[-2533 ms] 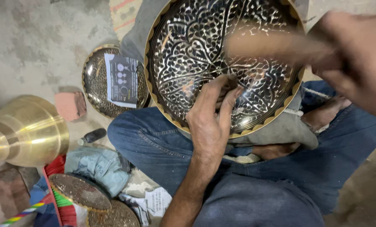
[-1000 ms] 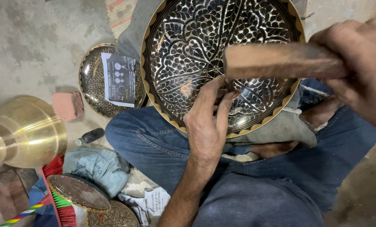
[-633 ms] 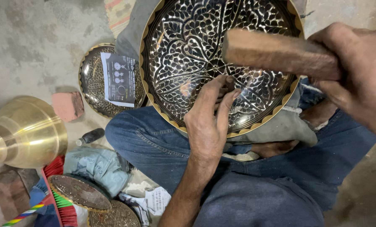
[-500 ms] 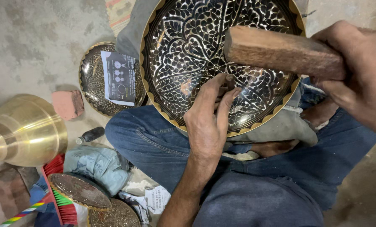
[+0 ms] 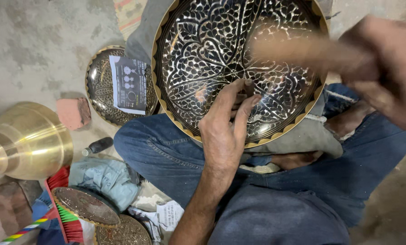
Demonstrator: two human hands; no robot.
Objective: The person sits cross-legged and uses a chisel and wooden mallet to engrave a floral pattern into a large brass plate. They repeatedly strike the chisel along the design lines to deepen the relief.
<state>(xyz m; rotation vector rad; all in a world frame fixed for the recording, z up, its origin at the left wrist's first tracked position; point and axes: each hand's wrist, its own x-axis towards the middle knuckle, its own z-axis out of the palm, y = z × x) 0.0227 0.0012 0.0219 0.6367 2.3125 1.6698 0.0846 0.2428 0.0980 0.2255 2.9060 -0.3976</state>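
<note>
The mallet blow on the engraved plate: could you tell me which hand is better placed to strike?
Right hand: it grips the blurred wooden mallet above the plate. The left hand is pinned on the plate.

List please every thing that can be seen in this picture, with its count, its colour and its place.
engraved bowl: one, black and silver pattern with a gold scalloped rim, on the lap
wooden mallet: one, brown, blurred, over the bowl at right
smaller engraved plate: one, dark with gold rim, on the floor left of the bowl
printed paper sheet: one, dark and white, lying on that plate
brass vessel: one, gold, far left
brick piece: one, pinkish, beside the vessel
cloth: one, pale blue, lower left
small round plates: two, brown-gold, bottom left
left hand: fingers on the bowl
right hand: grips the mallet
</note>
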